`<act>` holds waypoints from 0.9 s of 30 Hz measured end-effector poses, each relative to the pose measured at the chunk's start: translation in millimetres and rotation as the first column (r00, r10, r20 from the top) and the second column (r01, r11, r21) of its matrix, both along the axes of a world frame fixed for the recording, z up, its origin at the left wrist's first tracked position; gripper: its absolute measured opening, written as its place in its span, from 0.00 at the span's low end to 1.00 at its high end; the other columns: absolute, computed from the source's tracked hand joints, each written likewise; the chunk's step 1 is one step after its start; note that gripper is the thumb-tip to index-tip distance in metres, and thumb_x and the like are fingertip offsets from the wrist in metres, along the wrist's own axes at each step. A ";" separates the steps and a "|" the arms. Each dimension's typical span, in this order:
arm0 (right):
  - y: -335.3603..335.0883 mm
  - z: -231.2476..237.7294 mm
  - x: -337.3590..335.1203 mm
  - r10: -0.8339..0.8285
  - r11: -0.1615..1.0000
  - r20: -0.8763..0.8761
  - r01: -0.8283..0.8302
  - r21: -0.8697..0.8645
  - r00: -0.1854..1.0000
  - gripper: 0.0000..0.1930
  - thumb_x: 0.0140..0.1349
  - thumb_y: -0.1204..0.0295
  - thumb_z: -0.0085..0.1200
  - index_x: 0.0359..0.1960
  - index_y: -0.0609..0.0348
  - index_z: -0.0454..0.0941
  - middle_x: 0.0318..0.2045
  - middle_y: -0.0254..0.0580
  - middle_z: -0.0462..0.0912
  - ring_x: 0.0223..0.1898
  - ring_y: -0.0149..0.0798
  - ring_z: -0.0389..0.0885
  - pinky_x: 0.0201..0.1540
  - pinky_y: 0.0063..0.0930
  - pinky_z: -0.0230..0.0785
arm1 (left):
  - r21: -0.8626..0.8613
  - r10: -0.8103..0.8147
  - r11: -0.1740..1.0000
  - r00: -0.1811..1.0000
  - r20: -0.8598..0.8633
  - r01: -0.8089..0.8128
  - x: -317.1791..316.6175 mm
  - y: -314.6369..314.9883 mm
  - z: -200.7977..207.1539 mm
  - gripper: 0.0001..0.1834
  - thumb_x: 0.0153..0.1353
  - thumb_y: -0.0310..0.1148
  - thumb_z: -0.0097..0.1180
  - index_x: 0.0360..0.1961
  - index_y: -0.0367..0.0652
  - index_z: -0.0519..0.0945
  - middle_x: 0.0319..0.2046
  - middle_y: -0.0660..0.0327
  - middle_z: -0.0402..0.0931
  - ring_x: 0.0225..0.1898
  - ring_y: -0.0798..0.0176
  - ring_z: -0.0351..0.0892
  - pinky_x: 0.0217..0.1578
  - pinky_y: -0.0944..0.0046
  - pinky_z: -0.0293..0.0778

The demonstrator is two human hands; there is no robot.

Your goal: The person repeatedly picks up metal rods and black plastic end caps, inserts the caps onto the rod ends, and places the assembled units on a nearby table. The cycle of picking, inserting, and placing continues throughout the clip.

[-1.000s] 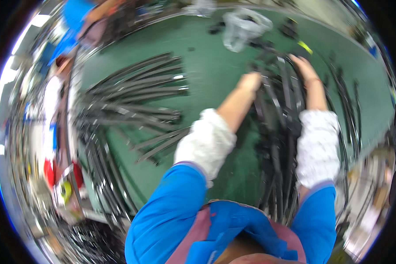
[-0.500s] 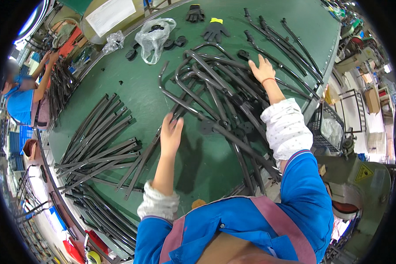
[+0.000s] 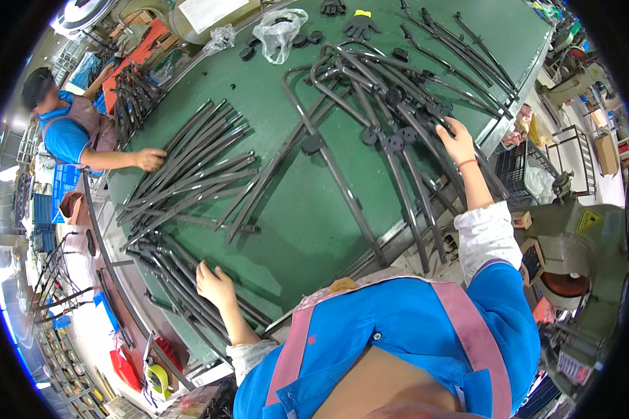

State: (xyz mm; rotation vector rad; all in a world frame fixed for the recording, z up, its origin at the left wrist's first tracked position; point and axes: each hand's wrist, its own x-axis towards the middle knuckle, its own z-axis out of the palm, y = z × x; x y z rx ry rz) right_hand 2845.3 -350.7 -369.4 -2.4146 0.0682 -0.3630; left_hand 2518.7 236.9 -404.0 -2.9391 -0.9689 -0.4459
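Note:
My left hand is open, fingers apart, over a bundle of dark curved tubes at the table's near left corner. Whether its fingertips touch a tube is unclear. My right hand is open, its fingers slightly bent and apart, beside a pile of bent black tube frames. Contact with the frame nearest it cannot be made out. Round black plastic pieces sit on the frames' legs. The leftmost frame's leg slants toward the table's near edge.
Flat dark bars lie fanned at the left, where a co-worker's hand reaches in. More tubes lie far right. Gloves and a clear plastic bag lie at the back. A green machine stands at the right.
My left hand has moved from the bars and leftmost frame to the near left tubes. The leftmost frame's leg has swung leftward. My right hand has come nearer. The co-worker's arm now reaches the bars.

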 end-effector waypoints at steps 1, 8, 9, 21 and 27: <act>11.0 6.3 -26.1 0.017 1.000 0.044 -0.017 0.010 0.999 0.25 0.58 0.57 0.60 0.50 0.66 0.78 0.51 0.57 0.78 0.55 0.53 0.76 0.60 0.37 0.66 | 0.007 0.112 0.994 0.986 -0.126 -0.112 -17.4 18.2 -6.6 0.23 0.58 0.33 0.56 0.56 0.41 0.72 0.55 0.48 0.73 0.50 0.42 0.75 0.50 0.45 0.67; 52.8 27.3 -219.9 0.005 0.978 0.029 -0.011 0.209 1.000 0.19 0.57 0.64 0.61 0.46 0.63 0.80 0.48 0.55 0.80 0.52 0.52 0.78 0.54 0.38 0.71 | -0.514 -0.151 0.846 0.988 0.024 0.142 -34.6 31.5 -26.2 0.13 0.56 0.32 0.58 0.42 0.40 0.82 0.35 0.54 0.83 0.38 0.55 0.81 0.42 0.54 0.72; 55.5 25.6 -245.8 0.062 0.985 0.067 -0.072 0.155 0.996 0.18 0.57 0.63 0.61 0.45 0.62 0.81 0.47 0.55 0.80 0.51 0.52 0.79 0.53 0.38 0.72 | -0.619 -0.185 0.749 0.972 0.147 0.236 -27.3 29.0 -22.8 0.12 0.57 0.30 0.57 0.41 0.37 0.82 0.34 0.54 0.83 0.35 0.58 0.81 0.40 0.58 0.74; 97.5 26.6 -495.3 -0.094 0.994 -0.302 0.106 0.023 0.949 0.17 0.58 0.60 0.57 0.45 0.56 0.80 0.37 0.51 0.83 0.41 0.53 0.81 0.44 0.44 0.74 | -0.449 -0.711 0.697 0.622 -0.327 0.560 24.4 -23.7 -46.8 0.16 0.59 0.40 0.50 0.37 0.39 0.83 0.29 0.46 0.81 0.30 0.42 0.80 0.32 0.49 0.73; 45.2 -3.6 -609.6 -0.606 0.784 -0.388 0.604 -0.145 0.694 0.15 0.56 0.59 0.55 0.38 0.55 0.83 0.32 0.47 0.84 0.37 0.52 0.82 0.41 0.44 0.75 | -0.331 -0.619 0.682 0.273 -0.737 0.653 44.9 -50.2 -24.6 0.19 0.57 0.44 0.54 0.37 0.39 0.83 0.30 0.45 0.82 0.34 0.39 0.81 0.35 0.47 0.74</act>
